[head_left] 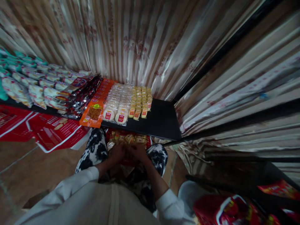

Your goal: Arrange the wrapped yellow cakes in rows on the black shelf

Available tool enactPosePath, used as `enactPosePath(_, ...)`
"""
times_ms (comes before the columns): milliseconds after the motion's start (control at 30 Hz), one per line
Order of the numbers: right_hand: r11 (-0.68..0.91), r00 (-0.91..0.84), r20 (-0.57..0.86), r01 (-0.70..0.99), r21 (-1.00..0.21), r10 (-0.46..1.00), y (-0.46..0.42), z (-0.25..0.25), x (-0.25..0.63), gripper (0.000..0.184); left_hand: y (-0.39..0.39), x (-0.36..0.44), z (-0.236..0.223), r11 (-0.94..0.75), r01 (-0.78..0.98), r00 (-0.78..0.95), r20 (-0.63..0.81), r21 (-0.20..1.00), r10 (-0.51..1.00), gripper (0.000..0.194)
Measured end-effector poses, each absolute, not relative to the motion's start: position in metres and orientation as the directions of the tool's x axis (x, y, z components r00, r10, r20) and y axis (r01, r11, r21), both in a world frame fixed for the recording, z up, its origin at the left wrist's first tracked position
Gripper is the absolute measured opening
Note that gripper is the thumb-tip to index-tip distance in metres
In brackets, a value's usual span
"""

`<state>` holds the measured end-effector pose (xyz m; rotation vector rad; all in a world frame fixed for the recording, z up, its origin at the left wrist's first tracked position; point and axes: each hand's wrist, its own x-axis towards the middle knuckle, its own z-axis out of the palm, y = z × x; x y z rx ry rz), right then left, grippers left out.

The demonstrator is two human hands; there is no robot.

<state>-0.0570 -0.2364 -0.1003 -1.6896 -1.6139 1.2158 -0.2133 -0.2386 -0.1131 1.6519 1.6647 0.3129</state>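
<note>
Both my hands are low between my knees, close together at a red bag [149, 142] full of small gold-wrapped packets [126, 137]. My left hand [117, 152] is at the bag's near left side, and my right hand [138, 152] is just beside it. Their fingers are dim and blurred, so I cannot make out whether they grip a packet. Above them, on a black shelf [161, 120], stand rows of yellow-wrapped bars [140, 101] and clear-wrapped round white crackers [117, 104]. An orange snack packet [95, 107] lies left of the crackers.
Dark shiny packets [82, 93], white packets [39, 87] and teal packets [11, 62] crowd the shelf's left. Red bags [53, 129] hang or lie below it. Striped curtains [131, 40] enclose the back and right. Another red bag [211, 207] and a grey bucket-like container [189, 193] are at lower right.
</note>
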Motion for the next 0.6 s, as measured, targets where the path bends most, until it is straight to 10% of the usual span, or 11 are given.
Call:
enactPosePath(267,-0.212,-0.096,-0.263,0.369,-0.905,0.96,-0.218,-0.055,-0.023,0.025,-0.222,-0.198,-0.093,0.301,0.29,0.185,-0.362,0.909,0.914,0.039)
enactPosePath(600,-0.293,-0.041,-0.293,-0.007,-0.956,0.955,-0.218,-0.036,-0.015,0.045,-0.205,-0.181,-0.066,0.566,-0.135,0.286,-0.515,0.813,0.808,0.028)
